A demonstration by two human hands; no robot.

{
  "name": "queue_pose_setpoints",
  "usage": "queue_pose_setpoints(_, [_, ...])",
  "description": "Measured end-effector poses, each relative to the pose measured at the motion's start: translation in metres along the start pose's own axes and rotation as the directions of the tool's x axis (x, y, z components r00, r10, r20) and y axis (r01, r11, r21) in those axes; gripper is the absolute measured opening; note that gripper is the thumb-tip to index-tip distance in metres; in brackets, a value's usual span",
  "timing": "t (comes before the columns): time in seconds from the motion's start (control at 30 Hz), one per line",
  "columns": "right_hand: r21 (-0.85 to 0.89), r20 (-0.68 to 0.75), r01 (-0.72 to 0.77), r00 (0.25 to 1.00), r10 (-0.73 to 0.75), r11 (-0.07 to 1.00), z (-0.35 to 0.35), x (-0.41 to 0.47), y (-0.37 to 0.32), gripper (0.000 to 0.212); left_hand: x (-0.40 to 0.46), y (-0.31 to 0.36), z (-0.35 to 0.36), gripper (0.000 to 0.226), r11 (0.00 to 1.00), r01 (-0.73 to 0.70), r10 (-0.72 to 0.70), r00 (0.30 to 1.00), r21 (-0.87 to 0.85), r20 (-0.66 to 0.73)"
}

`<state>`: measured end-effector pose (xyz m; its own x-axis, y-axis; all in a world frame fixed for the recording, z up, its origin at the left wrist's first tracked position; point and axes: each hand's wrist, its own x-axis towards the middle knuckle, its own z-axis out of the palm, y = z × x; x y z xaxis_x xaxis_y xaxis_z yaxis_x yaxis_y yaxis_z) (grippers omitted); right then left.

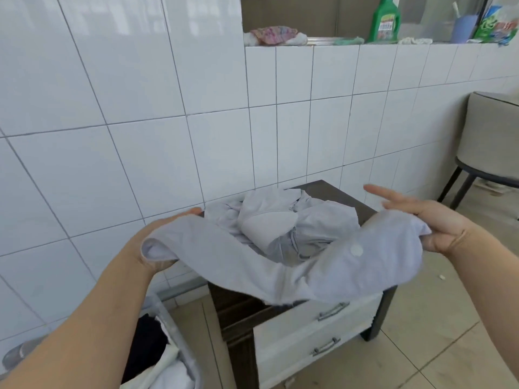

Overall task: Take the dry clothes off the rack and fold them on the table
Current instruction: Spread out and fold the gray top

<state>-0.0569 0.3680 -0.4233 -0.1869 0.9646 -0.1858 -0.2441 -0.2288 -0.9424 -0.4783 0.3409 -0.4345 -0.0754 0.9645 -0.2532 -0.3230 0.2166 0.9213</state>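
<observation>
Head view: both hands hold 1 pale grey garment (280,265) stretched in the air just in front of the table (337,193). The left hand (165,231) sits under its left end, mostly hidden by cloth, so how tightly it grips I cannot tell. The right hand (432,220) pinches the right end between thumb and palm, its other fingers straight and spread. A white button shows near that end.

To fold well, I judge the cloth should be pulled taut and level, shaken flat, then lowered onto a free part of the table. A crumpled pile (280,220) of similar grey cloth already takes most of the top, so room is short; shifting the pile aside may help.

The table is a small dark cabinet with 2 white drawers (317,329), set against a white tiled wall (140,108). A basket (168,360) of dark and white laundry stands at lower left, a chair (486,141) at right. A ledge above carries a green bottle (384,21) and rags.
</observation>
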Motion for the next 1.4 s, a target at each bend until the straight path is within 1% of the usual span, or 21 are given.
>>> queue_pose_setpoints(0.07, [0.216,0.025,0.122,0.991,-0.131,0.969,0.004,0.019,-0.012,0.025,0.026,0.007,0.006,0.009,0.928,-0.056,0.036,0.998,-0.37,-0.06])
queue_pose_setpoints(0.13, [0.429,-0.028,0.201,0.977,-0.21,0.881,0.001,0.059,-0.014,0.028,0.06,0.016,0.012,0.018,0.695,-0.113,0.048,0.993,-0.71,-0.111])
queue_pose_setpoints(0.17, [0.486,-0.093,0.234,0.972,-0.217,0.842,-0.003,0.082,-0.01,0.036,0.079,0.018,0.012,0.023,0.621,-0.139,0.05,0.989,-0.771,-0.138])
queue_pose_setpoints(0.2, [0.508,-0.149,0.257,0.966,-0.21,0.822,-0.005,0.109,-0.004,0.047,0.101,0.016,0.015,0.024,0.636,-0.148,0.043,0.987,-0.757,-0.157])
queue_pose_setpoints(0.27, [0.481,-0.197,0.196,0.974,-0.112,0.855,-0.007,0.139,0.017,0.077,0.129,0.0,0.02,0.02,0.807,-0.112,-0.013,0.978,-0.581,-0.207])
queue_pose_setpoints(0.33, [0.287,-0.257,0.097,0.966,-0.021,0.953,-0.004,0.163,0.044,0.059,0.153,-0.025,0.022,0.009,0.964,0.014,-0.078,0.97,-0.265,-0.231])
queue_pose_setpoints(0.4, [-0.082,-0.384,-0.024,0.923,-0.01,0.996,-0.003,0.182,0.071,0.06,0.169,-0.045,0.021,0.038,0.992,0.12,-0.124,0.969,-0.03,-0.215])
queue_pose_setpoints(0.47, [-0.475,-0.52,-0.151,0.843,-0.139,0.867,-0.001,0.194,0.085,0.072,0.182,-0.057,0.017,0.07,0.993,0.118,-0.112,0.972,0.021,-0.205])
queue_pose_setpoints(0.5, [-0.606,-0.557,-0.246,0.81,-0.184,0.756,0.0,0.195,0.086,0.077,0.183,-0.057,0.017,0.071,0.993,0.114,-0.103,0.972,0.037,-0.212])
queue_pose_setpoints(0.57, [-0.723,-0.602,-0.43,0.777,-0.187,0.541,0.0,0.202,0.087,0.081,0.196,-0.058,0.012,0.044,0.992,0.078,-0.052,0.971,0.104,-0.233])
queue_pose_setpoints(0.6, [-0.737,-0.613,-0.478,0.77,-0.175,0.478,0.0,0.203,0.089,0.077,0.199,-0.056,0.013,0.031,0.987,0.045,-0.004,0.968,0.155,-0.251])
queue_pose_setpoints(0.67, [-0.796,-0.565,-0.455,0.795,-0.22,0.398,-0.003,0.207,0.095,0.06,0.209,-0.052,0.011,0.043,0.964,-0.072,0.15,0.943,0.258,-0.298])
queue_pose_setpoints(0.73, [-0.866,-0.462,-0.34,0.824,-0.328,0.367,-0.006,0.206,0.102,0.039,0.21,-0.046,0.013,0.061,0.896,-0.185,0.33,0.887,0.404,-0.324])
queue_pose_setpoints(0.83, [-0.872,-0.453,-0.241,0.728,-0.514,0.427,-0.01,0.198,0.109,0.032,0.209,-0.047,0.011,0.069,0.774,-0.284,0.507,0.814,0.566,-0.285])
queue_pose_setpoints(0.9, [-0.861,-0.49,-0.287,0.692,-0.53,0.421,-0.01,0.195,0.111,0.034,0.213,-0.053,0.003,0.08,0.743,-0.215,0.445,0.866,0.634,-0.227])
queue_pose_setpoints(1.0, [-0.843,-0.537,-0.442,0.732,-0.419,0.306,-0.009,0.2,0.111,0.039,0.221,-0.066,-0.005,0.097,0.697,-0.033,0.183,0.974,0.717,-0.133])
queue_pose_setpoints(1.07, [-0.845,-0.534,-0.445,0.716,-0.45,0.296,-0.007,0.207,0.104,0.041,0.226,-0.066,-0.005,0.095,0.657,-0.028,0.179,0.977,0.753,-0.12])
queue_pose_setpoints(1.13, [-0.847,-0.529,-0.406,0.717,-0.455,0.344,-0.006,0.215,0.098,0.043,0.229,-0.064,0.001,0.086,0.586,-0.068,0.225,0.971,0.808,-0.082])
queue_pose_setpoints(1.23, [-0.831,-0.533,-0.39,0.759,-0.373,0.396,-0.005,0.227,0.099,0.042,0.231,-0.072,0.018,0.055,0.305,-0.097,0.213,0.976,0.947,0.031])
queue_pose_setpoints(1.33, [-0.893,-0.436,-0.336,0.81,-0.392,0.298,-0.006,0.236,0.111,0.038,0.238,-0.087,0.022,0.053,-0.002,-0.03,0.09,0.995,1.0,0.03])
queue_pose_setpoints(1.4, [-0.922,-0.385,-0.319,0.823,-0.417,0.221,-0.009,0.238,0.116,0.043,0.239,-0.093,0.017,0.053,-0.084,0.002,0.054,0.999,0.996,0.002])
